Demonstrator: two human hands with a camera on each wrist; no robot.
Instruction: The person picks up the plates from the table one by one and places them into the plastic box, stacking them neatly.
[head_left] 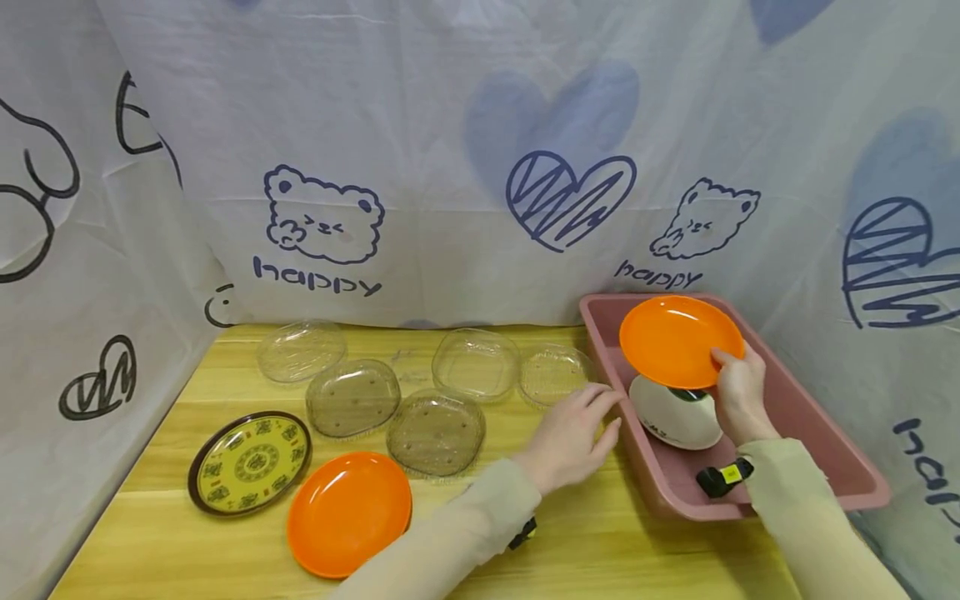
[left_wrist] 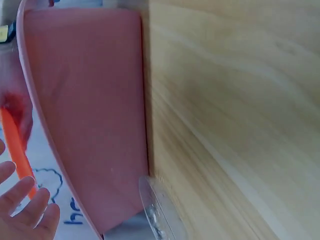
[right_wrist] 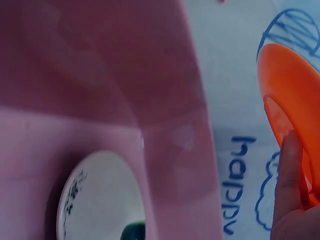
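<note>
Resting at the left of the worktop [head_left: 600, 542] is a yellow plate [head_left: 250, 463] with a dark rim and a patterned face. Behind it, close to the hanging cloth [head_left: 442, 125], sits a clear tray [head_left: 302, 351]. Next along, nearer the front, a flat orange plate [head_left: 349, 515] lies beside the yellow one, partly bordered by the person's left sleeve [head_left: 450, 542]. Two smoky trays [head_left: 353, 398] stand side by side farther back, the right one slightly nearer the front. Beyond them are another clear tray [head_left: 476, 364] and a small clear dish [head_left: 555, 375], the latter just beside the pink tub [head_left: 806, 417].

The left hand [head_left: 570, 437] is at the tub's left rim, fingers loose and spread, grasping nothing; whether its fingertips touch the rim cannot be told. Inside the tub lies a white plate [head_left: 671, 421] with dark marks near its edge and a green patch, partly covered in the head view by a second orange plate [head_left: 675, 337]. That orange plate is up above the tub, tilted, and grasped at its right edge by the right hand [head_left: 741, 396], the thumb on its upper face. A black strap [head_left: 724, 478] with a yellow label sits at the right wrist.
</note>
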